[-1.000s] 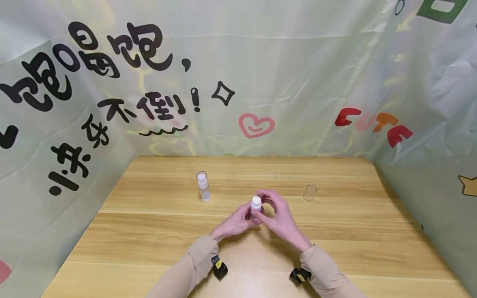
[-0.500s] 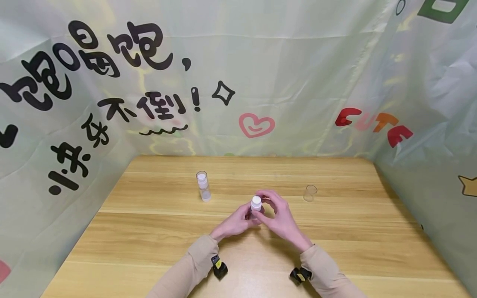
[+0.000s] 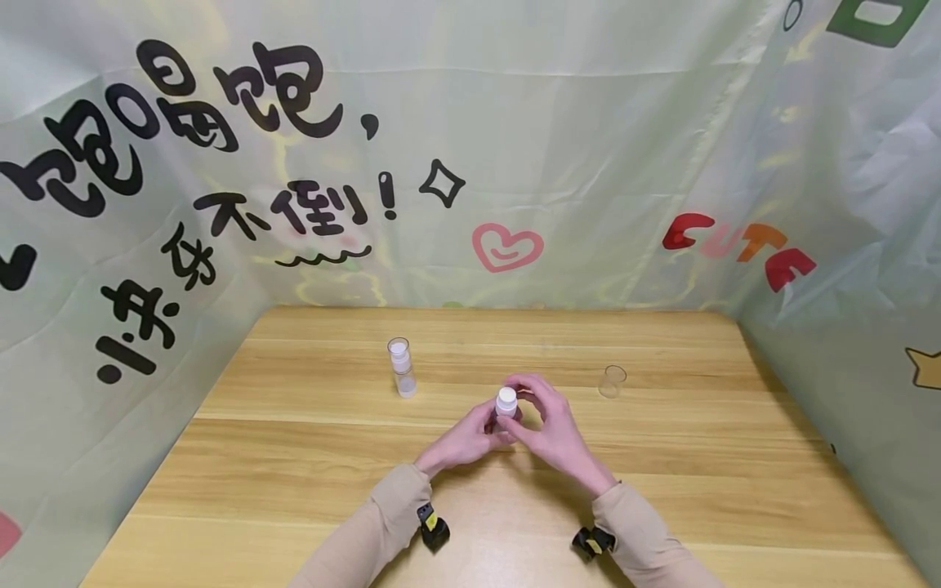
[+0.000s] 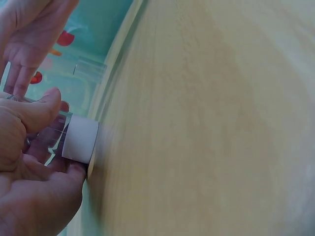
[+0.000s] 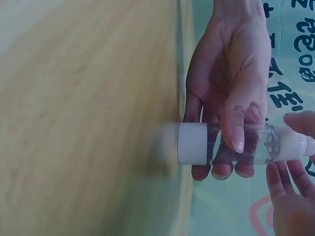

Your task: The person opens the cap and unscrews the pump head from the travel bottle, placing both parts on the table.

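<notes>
A small pump bottle (image 3: 506, 402) with a clear body, white base and white stepped top is upright between both hands over the middle of the table. My left hand (image 3: 466, 437) grips its clear body, thumb on one side and fingers wrapped behind, as the right wrist view shows. My right hand (image 3: 551, 425) pinches the bottle at its white top (image 5: 291, 143), thumb on the near side and fingers curled round the far side. The white base (image 4: 81, 138) sits low, close over the table in the left wrist view. Part of the body is hidden behind fingers.
A second, similar bottle (image 3: 402, 371) with a clear cover over its top stands to the left. On the right stands a loose clear cap (image 3: 612, 382). Printed cloth (image 3: 588, 163) walls in the wooden table (image 3: 309, 457) at the back and sides.
</notes>
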Tool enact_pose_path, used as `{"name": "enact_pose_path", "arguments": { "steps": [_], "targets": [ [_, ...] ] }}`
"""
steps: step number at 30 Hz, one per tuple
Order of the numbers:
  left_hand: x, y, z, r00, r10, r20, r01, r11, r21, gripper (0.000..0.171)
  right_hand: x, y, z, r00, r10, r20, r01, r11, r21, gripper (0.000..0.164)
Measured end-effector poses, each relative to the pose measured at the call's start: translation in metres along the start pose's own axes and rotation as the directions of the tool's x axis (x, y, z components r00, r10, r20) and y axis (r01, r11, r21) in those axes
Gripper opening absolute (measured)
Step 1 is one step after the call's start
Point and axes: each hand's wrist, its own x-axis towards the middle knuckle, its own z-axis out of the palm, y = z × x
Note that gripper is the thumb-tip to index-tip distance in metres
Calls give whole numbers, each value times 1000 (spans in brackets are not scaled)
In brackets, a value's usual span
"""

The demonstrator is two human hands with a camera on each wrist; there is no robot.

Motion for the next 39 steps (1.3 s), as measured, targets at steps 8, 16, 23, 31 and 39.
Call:
{"name": "enact_pose_path", "arguments": {
  "steps": [8, 16, 23, 31, 39],
  "targets": [
    [-1, 1, 0, 1000, -9, 11, 9, 1000, -27, 55, 1, -1, 0, 999, 14, -39, -15, 1000, -24, 42],
    [0, 0, 0, 1000, -3, -2, 3, 1000, -8, 44, 0, -2, -2, 999, 28, 18, -29, 998, 48, 50],
    [0, 1, 0, 1000, -19, 3, 19, 1000, -18, 46, 0, -1, 2, 998, 63, -28, -63, 998, 15, 47],
    [-1, 2, 0, 1000, -20, -3, 20, 1000, -10, 48, -1, 0, 2, 998, 55, -21, -55, 998, 28, 43],
    [-1, 2, 0, 1000, -10, 7, 10, 1000, -12, 49, -1, 1, 4, 998, 23, -51, -23, 1000, 5, 50]
  ]
}}
